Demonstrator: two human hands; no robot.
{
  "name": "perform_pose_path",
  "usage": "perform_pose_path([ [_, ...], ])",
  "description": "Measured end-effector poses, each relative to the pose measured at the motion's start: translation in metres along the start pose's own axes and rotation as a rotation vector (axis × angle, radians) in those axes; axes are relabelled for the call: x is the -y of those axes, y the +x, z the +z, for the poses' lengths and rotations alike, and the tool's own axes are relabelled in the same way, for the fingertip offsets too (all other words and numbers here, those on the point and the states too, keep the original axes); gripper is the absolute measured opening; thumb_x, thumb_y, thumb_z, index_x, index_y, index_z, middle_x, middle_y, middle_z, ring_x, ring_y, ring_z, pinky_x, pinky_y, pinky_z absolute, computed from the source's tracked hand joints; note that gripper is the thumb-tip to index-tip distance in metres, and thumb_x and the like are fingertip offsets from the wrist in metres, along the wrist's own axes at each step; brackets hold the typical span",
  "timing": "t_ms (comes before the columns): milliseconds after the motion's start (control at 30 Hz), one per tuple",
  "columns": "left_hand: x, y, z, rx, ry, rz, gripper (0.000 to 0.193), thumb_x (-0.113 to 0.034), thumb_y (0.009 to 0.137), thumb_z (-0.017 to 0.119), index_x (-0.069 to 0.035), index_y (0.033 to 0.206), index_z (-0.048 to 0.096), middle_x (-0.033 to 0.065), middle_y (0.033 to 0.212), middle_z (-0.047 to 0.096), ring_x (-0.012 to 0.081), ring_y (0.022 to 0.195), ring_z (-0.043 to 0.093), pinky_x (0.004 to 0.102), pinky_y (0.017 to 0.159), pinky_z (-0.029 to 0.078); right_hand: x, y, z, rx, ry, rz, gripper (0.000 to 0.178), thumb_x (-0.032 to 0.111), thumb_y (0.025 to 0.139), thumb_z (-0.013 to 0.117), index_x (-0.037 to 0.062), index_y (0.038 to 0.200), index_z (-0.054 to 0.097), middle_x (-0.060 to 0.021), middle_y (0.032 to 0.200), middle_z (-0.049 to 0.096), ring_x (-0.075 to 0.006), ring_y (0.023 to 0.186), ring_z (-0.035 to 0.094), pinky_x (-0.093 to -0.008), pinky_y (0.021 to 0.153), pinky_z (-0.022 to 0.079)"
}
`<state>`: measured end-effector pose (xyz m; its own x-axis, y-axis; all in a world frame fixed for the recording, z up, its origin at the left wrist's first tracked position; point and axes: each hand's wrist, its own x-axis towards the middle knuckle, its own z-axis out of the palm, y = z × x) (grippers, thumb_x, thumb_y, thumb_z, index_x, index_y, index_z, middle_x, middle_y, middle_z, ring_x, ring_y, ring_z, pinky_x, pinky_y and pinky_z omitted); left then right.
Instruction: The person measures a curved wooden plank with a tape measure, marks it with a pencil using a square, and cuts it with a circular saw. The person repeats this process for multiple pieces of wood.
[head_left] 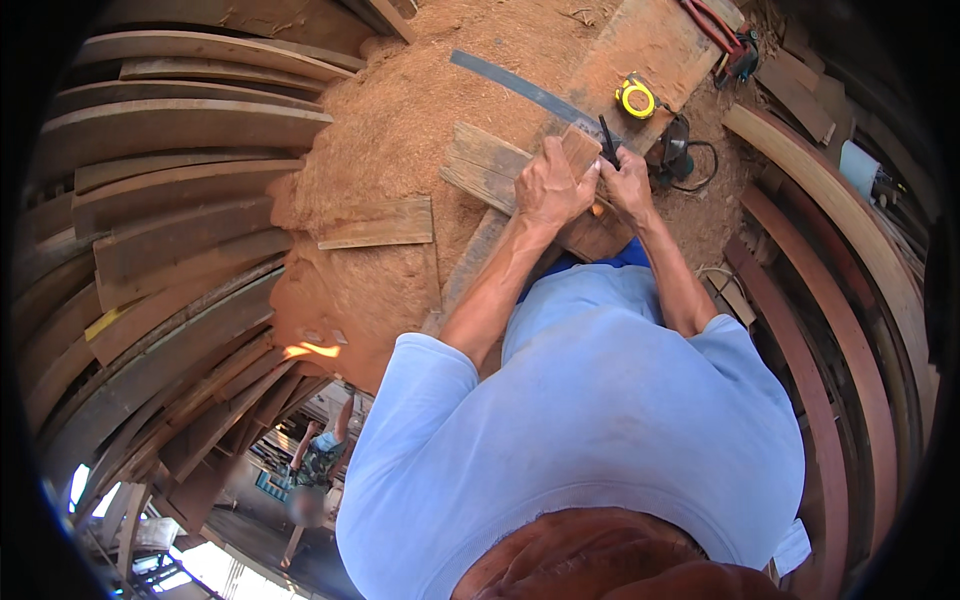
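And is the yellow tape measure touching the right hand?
Apart. The head view shows the yellow tape measure lying just beyond the right hand, with a plain gap between them.

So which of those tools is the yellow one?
The round tape measure, just beyond the right hand. Only its case is yellow; the long strip is grey, the far tool red-handled.

Sawdust floor [400,110]: brown, loose. Left of it: stacked planks [190,190]. Right of it: long boards [862,228] lying side by side. At its lower-left edge: bright light patch [312,350]. Farther lower left of it: white daylight glare [220,570].
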<state>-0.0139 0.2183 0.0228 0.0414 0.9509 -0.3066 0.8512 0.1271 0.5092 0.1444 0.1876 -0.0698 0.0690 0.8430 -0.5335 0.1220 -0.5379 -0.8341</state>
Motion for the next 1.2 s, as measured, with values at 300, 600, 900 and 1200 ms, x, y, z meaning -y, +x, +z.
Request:
perform_pose_path([
  [300,0.000,0.008,0.001,-0.006,0.014,0.016,0.064,-0.042,0.083,0.084,0.001,0.114,0.049,0.0297,0.088,0.069,0.0503,0.079,0.072,0.0585,0.069,0.059,0.020,0.005,-0.002,0.026,-0.005,0.011,0.021,0.014,0.095,0.071,-0.0027,0.107,0.075,-0.0059,0.089,0.076,-0.0114,0.083,0.063,-0.0352,0.076,0.054],
  [600,0.007,0.006,0.001,0.022,-0.004,0.008,0.068,-0.053,0.089,0.074,0.003,0.118,0.049,0.0322,0.091,0.068,0.0511,0.080,0.071,0.0587,0.069,0.058,0.071,-0.023,-0.005,0.034,0.105,0.065,0.020,0.016,0.098,0.072,-0.0026,0.103,0.074,0.0000,0.089,0.071,-0.0070,0.083,0.058,-0.0309,0.072,0.051],
  [900,0.006,0.006,0.003,-0.001,-0.015,0.023,0.069,-0.056,0.092,0.070,0.004,0.119,0.049,0.0322,0.092,0.067,0.0509,0.081,0.071,0.0591,0.070,0.058,0.074,-0.022,-0.005,0.043,0.059,0.044,0.021,0.017,0.099,0.071,-0.0027,0.106,0.074,0.0008,0.090,0.071,-0.0074,0.083,0.058,-0.0308,0.073,0.052],
  [1200,0.006,0.006,0.001,0.001,-0.054,0.013,0.069,-0.055,0.093,0.069,0.004,0.124,0.051,0.0337,0.097,0.069,0.0518,0.087,0.071,0.0596,0.075,0.057,0.019,0.001,0.002,0.019,0.209,0.076,0.017,0.014,0.098,0.071,-0.0011,0.106,0.074,0.0023,0.090,0.070,-0.0061,0.081,0.058,-0.0284,0.071,0.050],
])
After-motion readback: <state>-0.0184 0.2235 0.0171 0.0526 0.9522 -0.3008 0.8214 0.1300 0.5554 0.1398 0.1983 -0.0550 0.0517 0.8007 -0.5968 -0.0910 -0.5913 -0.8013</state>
